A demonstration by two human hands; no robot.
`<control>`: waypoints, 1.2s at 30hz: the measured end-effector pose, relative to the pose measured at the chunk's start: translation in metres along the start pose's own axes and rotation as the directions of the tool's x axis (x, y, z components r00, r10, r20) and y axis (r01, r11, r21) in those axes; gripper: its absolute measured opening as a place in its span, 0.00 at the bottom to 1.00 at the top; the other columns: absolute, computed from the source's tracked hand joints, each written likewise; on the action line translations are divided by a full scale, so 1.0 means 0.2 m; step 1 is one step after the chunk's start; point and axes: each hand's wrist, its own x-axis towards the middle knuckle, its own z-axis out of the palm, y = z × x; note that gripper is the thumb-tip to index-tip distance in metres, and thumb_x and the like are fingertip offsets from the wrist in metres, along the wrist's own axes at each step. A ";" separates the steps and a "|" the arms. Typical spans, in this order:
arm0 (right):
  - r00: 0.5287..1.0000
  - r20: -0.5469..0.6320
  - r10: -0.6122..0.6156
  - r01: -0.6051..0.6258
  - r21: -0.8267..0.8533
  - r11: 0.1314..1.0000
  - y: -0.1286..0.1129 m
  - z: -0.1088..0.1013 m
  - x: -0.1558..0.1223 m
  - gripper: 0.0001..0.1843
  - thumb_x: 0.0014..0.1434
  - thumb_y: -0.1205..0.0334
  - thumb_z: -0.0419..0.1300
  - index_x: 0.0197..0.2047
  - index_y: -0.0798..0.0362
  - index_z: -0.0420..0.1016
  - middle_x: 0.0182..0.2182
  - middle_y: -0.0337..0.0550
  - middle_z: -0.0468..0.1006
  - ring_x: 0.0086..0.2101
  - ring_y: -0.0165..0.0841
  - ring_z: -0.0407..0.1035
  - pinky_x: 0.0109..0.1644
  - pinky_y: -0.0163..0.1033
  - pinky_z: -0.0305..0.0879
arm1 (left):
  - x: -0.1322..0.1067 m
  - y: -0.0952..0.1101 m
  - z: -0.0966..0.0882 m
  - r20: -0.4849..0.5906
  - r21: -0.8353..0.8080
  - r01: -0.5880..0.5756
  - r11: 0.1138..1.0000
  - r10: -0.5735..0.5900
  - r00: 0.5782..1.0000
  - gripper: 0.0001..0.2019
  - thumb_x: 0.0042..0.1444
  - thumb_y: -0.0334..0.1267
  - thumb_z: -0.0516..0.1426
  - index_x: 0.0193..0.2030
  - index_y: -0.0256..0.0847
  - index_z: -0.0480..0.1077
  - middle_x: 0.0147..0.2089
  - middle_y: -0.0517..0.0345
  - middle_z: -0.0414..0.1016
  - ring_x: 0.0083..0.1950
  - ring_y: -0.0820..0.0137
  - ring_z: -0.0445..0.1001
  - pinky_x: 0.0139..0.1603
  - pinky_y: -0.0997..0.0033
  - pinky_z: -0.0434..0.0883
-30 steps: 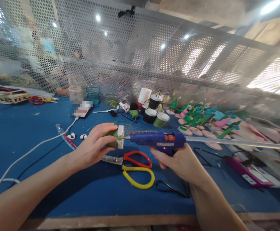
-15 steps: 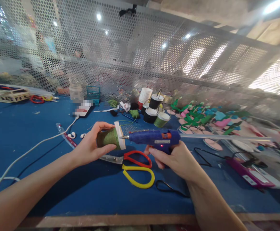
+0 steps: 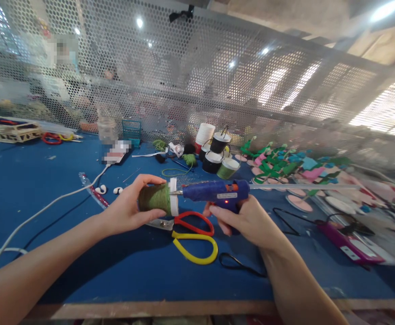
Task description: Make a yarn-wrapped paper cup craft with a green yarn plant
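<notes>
My left hand [image 3: 129, 203] is wrapped round a paper cup [image 3: 157, 198] covered in green yarn, lying sideways with its white rim to the right. In my right hand [image 3: 241, 216] is a blue glue gun [image 3: 207, 191] with a lit red light and a long clear glue stick [image 3: 299, 186] out of its back. Its metal nozzle points left and meets the cup's white rim band; whether it touches I cannot tell. Below the cup lie scissors [image 3: 214, 246] with one red and one yellow handle, their blades partly hidden behind my left hand and the cup.
Behind stand yarn-wrapped cups [image 3: 213, 161], a stack of white cups [image 3: 204, 133] and green yarn [image 3: 190, 159]. Felt flower pieces [image 3: 279, 167] crowd the right, near a purple power strip [image 3: 350, 243]. A phone [image 3: 116, 152] with a white cable and earbuds [image 3: 101, 189] lie left. Perforated metal panel [image 3: 170, 76] behind.
The cup has turned so that its side and rim band face me more, its opening less visible. The glue gun has shifted slightly left and its nozzle now overlaps the rim band.
</notes>
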 end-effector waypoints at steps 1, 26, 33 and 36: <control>1.000 0.003 -0.002 0.002 0.014 1.000 0.00 0.00 0.00 0.12 0.52 0.58 0.54 0.27 0.59 0.70 0.09 0.32 0.61 0.13 0.23 0.56 0.20 0.30 0.56 | 0.00 0.00 0.00 0.003 0.005 -0.006 1.000 0.006 1.000 0.23 0.45 0.34 0.58 0.49 0.42 0.54 0.50 0.48 0.62 0.48 0.64 0.66 0.47 0.62 0.66; 0.854 -0.417 0.311 -0.472 -0.369 0.801 0.41 -0.02 0.32 0.16 0.52 0.57 0.52 0.23 0.61 0.70 0.30 0.60 0.73 0.36 0.44 0.69 0.39 0.45 0.61 | 0.01 0.02 0.05 -0.070 0.194 0.101 0.976 -0.089 0.994 0.24 0.43 0.41 0.59 0.48 0.39 0.60 0.46 0.52 0.66 0.47 0.65 0.66 0.47 0.62 0.66; 0.978 -0.154 -0.140 0.083 -0.327 0.942 0.12 0.09 0.21 0.15 0.54 0.56 0.51 0.39 0.57 0.70 0.40 0.49 0.72 0.43 0.36 0.64 0.47 0.39 0.59 | 0.01 0.03 0.09 -0.195 0.090 0.203 0.975 -0.182 0.964 0.25 0.41 0.40 0.60 0.47 0.40 0.57 0.44 0.53 0.65 0.46 0.65 0.65 0.47 0.62 0.65; 0.967 -0.022 -0.254 0.248 -0.157 0.956 0.00 0.18 0.18 0.14 0.49 0.57 0.57 0.38 0.56 0.69 0.40 0.46 0.71 0.42 0.34 0.64 0.47 0.39 0.59 | 0.01 0.04 0.13 -0.282 -0.013 0.244 0.970 -0.237 0.930 0.26 0.41 0.40 0.60 0.47 0.39 0.55 0.44 0.52 0.64 0.45 0.66 0.65 0.46 0.63 0.65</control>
